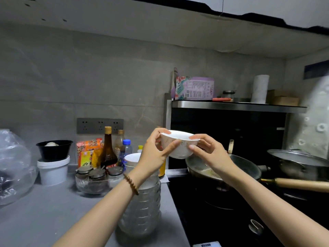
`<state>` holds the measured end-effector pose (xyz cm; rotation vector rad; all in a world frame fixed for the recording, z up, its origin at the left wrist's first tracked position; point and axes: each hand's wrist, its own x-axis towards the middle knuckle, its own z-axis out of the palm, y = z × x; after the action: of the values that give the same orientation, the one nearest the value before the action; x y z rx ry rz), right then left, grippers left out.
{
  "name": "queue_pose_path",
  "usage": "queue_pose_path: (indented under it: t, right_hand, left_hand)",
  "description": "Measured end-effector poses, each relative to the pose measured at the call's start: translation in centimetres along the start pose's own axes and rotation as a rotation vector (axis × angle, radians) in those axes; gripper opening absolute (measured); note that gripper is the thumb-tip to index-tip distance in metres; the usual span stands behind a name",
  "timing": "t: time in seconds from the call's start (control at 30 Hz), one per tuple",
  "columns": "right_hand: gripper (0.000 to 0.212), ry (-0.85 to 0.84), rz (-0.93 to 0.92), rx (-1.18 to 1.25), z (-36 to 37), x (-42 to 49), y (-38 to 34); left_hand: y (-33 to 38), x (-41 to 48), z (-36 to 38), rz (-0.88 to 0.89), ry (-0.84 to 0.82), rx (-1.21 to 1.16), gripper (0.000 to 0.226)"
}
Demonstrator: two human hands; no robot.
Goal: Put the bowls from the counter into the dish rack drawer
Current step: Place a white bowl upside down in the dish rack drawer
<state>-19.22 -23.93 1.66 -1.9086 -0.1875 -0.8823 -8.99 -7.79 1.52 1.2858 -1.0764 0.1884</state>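
A white speckled bowl [179,145] is held up in the air above the counter's right end, gripped from both sides. My left hand [156,150] pinches its left rim and side with thumb and fingers. My right hand [208,150] holds its right rim. A second white bowl [132,158] sits behind my left wrist, on top of a ribbed clear container [142,207]. No dish rack drawer is in view.
Sauce bottles [107,148], spice jars in a glass dish [96,180], a white tub [52,170] with a black bowl [54,148] and a plastic bag [14,166] crowd the grey counter [53,216]. A wok [227,168] and a lidded pot [299,163] sit on the black stove at right.
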Motion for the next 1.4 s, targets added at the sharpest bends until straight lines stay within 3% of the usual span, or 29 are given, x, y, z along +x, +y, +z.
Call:
queue_pose_path:
  t: [0.2,0.4,0.47,0.57,0.7,0.8,1.07,1.3,1.4]
  right_hand:
    - [0.038,0.017,0.102,-0.050,-7.5,-6.0,-0.8]
    - [0.020,0.017,0.233,-0.085,-14.3,-14.9,0.5]
    - [0.026,0.062,0.302,-0.079,-16.2,-18.0,1.6]
    - [0.037,0.163,0.433,-0.044,-18.6,-22.5,3.9]
    - [0.055,0.228,0.600,-0.022,-20.5,-27.6,7.4]
    - [0.056,0.192,0.721,-0.039,-21.8,-30.7,10.3]
    - [0.016,0.105,0.958,-0.084,-22.6,-36.6,17.7]
    - [0.011,-0.061,1.129,-0.118,-22.6,-38.0,25.5]
    - [0.022,-0.077,1.158,-0.134,-22.7,-38.2,28.9]
  left_hand:
    - [0.9,-1.9,8.2,-0.087,-0.135,-0.072,0.049]
    - [-0.2,-5.7,18.6,-0.303,-0.277,-0.213,0.066]
    - [-1.3,-7.6,22.1,-0.410,-0.330,-0.256,0.069]
    - [-3.3,-11.2,26.5,-0.517,-0.426,-0.302,0.052]
    - [-6.4,-15.8,31.2,-0.702,-0.498,-0.371,0.050]
    - [-8.7,-18.7,33.5,-0.801,-0.550,-0.365,0.050]
    - [-16.8,-25.5,36.6,-0.973,-0.650,-0.202,0.054]
    - [-24.1,-29.3,38.1,-1.118,-0.639,-0.093,0.049]
    - [-26.9,-30.2,38.7,-1.176,-0.616,-0.062,0.040]
